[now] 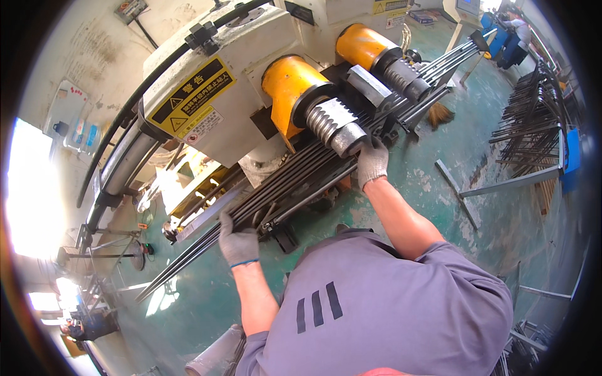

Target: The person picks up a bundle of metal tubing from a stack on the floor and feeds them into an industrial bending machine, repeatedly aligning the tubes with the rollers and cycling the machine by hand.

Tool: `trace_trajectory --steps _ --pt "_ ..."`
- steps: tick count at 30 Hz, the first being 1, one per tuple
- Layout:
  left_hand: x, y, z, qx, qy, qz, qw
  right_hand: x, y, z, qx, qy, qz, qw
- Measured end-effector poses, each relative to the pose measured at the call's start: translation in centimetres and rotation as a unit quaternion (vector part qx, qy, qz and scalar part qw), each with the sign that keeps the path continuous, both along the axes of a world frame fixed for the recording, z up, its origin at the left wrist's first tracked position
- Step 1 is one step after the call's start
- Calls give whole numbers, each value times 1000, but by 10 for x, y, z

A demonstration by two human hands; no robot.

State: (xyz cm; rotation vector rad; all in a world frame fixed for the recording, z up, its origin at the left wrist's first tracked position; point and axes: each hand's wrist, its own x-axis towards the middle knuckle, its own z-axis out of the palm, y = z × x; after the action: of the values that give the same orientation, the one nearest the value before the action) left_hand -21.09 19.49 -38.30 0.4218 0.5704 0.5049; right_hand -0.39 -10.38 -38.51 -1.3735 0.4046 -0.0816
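A bundle of long dark metal rods [285, 173] runs slantwise along the machine, from the lower left toward the upper right. My left hand [239, 243], in a grey knit glove, is closed at the lower part of the bundle, its thumb upward; some fingers are hidden. My right hand [373, 164], gloved alike, reaches to the rods just beside the end of a grooved steel roller [337, 125]. Its fingers look curled onto them, though the fingertips are partly hidden. Behind that roller sits a yellow-orange housing [290, 88].
A second yellow-orange housing [364, 45] with its own roller stands farther right. Stacked dark bars [530, 119] lie on a rack at the right, near a metal frame leg [458, 194]. A broom head [439, 115] rests near the machine. Another person [515, 39] is far back right.
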Motion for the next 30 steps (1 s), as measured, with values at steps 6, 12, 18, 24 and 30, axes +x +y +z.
trace_trajectory --steps 6,12,18,24,30 --pt "-17 16 -2 92 -80 -2 992 -20 -53 -32 33 25 -20 999" --pt "-22 48 -14 38 27 157 987 -30 -119 -103 45 83 -38 995" --pt "13 -7 -11 19 0 76 997 -27 -102 -104 68 87 -5 994" --pt "16 -28 0 -28 -28 -11 999 -23 -78 -130 -8 87 191 978" --pt "-52 30 2 -51 -39 81 995 -38 -118 -208 -24 173 204 963"
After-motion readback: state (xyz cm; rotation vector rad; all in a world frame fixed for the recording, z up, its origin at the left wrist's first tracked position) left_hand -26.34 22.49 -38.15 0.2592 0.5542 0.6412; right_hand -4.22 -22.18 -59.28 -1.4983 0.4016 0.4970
